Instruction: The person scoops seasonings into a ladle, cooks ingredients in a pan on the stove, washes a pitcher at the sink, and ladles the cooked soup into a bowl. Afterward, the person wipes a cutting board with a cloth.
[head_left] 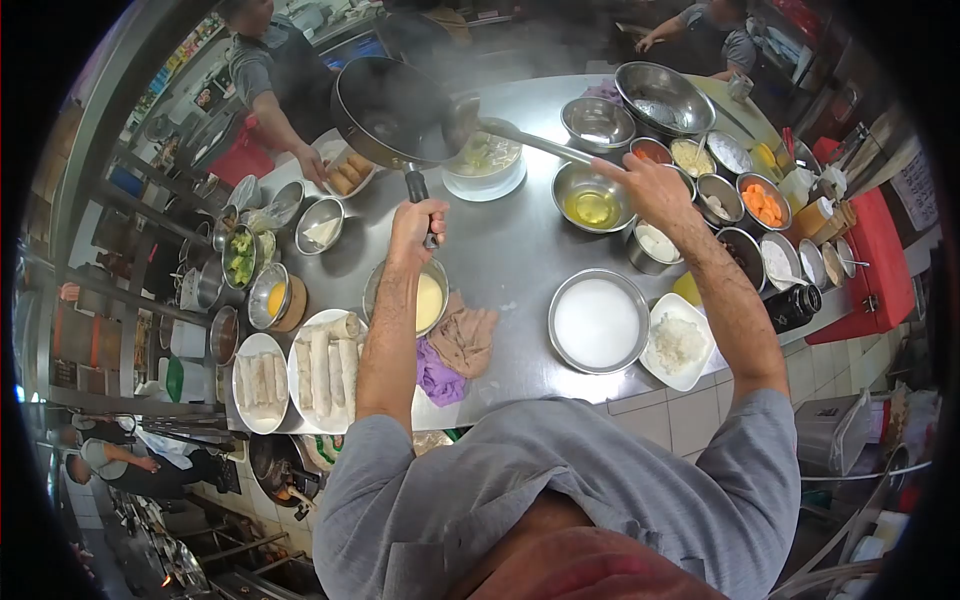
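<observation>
My left hand [418, 228] is closed round the black handle of a wok [375, 118], lifted above the far side of the steel table and steaming. My right hand [655, 190] grips the long handle of a ladle [545, 142]; its bowl is at the wok's right rim. Beneath the rim and ladle stands a white bowl [487, 185] with pale, greenish food in it, partly hidden. Just left of the wok, a plate of golden-brown rolls [350, 172] is near another person's hand [312, 168]. A steel bowl of yellowish liquid [592, 205] sits below my right hand.
Plates of pale uncooked rolls [262, 385] and a steel bowl of white liquid [598, 320] are near my body. White rice [678, 345] lies in a dish at right. Bowls of carrots [762, 203] and other ingredients crowd the right edge. Cloths [463, 340] lie centrally.
</observation>
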